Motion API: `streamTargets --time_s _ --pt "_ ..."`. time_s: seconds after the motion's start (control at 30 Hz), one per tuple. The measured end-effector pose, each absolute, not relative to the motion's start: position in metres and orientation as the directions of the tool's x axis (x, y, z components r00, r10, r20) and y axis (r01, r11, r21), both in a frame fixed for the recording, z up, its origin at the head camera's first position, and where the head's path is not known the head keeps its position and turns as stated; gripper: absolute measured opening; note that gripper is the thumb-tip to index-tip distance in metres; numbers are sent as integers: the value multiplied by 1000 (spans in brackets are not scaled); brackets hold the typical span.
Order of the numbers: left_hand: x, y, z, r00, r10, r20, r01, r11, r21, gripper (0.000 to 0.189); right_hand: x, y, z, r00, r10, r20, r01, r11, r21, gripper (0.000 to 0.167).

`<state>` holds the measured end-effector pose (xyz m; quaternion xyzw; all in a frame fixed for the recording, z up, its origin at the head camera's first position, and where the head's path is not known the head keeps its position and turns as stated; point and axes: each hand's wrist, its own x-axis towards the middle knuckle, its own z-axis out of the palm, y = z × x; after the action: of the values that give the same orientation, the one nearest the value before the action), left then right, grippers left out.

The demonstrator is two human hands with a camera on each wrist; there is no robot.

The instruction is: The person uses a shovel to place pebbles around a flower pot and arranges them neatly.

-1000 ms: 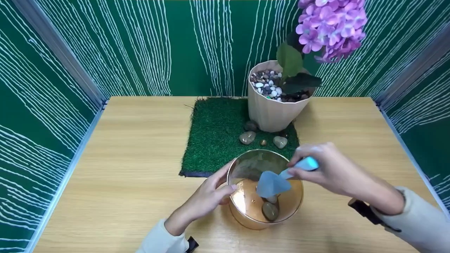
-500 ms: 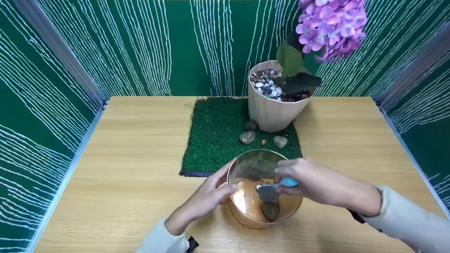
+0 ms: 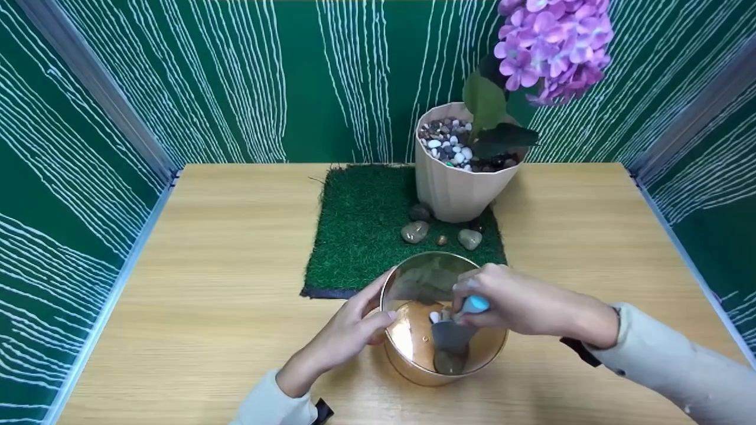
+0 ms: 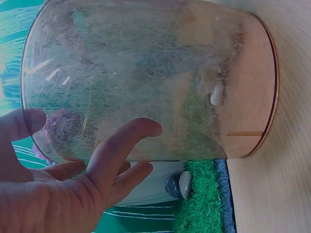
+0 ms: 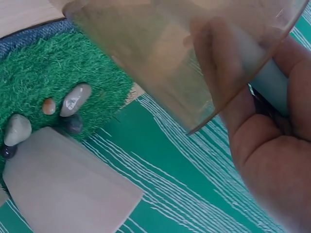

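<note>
A clear amber tub [image 3: 407,367] stands upright on the wooden table. My left hand [image 3: 348,330] holds its left side, thumb at the rim and fingers along the outer wall [image 4: 146,73]. Reaching inside the tub, my right hand [image 3: 508,301] grips a small shovel by its light-blue handle [image 3: 476,304]. The grey-looking blade [image 3: 452,336] points down, close over a large dark stone [image 3: 450,363], partly covering it. A white pebble [image 3: 434,317] lies beside the blade; it also shows through the wall as a white pebble [image 4: 216,94] in the left wrist view.
Behind the tub lies a green turf mat [image 3: 354,236] with several polished stones, including a pale one [image 3: 415,232]. A faceted beige pot [image 3: 460,195] with pebbles and a purple flower [image 3: 555,47] stands on its far right. Green walls [image 3: 224,77] enclose the table.
The right hand has moved left and down into the tub, lowering the shovel. Its blade has turned and now overlaps the dark stone. The left hand and tub have stayed put.
</note>
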<state>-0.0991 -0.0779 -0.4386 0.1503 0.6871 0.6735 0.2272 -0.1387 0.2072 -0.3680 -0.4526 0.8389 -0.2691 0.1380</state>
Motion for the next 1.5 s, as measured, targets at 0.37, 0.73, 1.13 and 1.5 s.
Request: streamTargets --time_s 0.37,0.73,1.13,1.5 --pt "-99 -78 -439 -852 512 -112 -101 49 994 71 -148 209 -370 -612 -790 -31 -601 490 -631 3" --pt "-98 -79 -441 -858 500 -117 -94 71 993 71 -152 208 -373 -605 -795 -42 -581 477 -660 4" --pt "-99 -78 -442 -858 502 -108 -83 73 994 71 -153 205 -369 -576 -816 -56 -585 459 -669 5" --pt "-98 -79 -439 -852 502 -145 -116 88 989 68 -153 204 -367 -563 -818 -119 -541 473 -696 5"
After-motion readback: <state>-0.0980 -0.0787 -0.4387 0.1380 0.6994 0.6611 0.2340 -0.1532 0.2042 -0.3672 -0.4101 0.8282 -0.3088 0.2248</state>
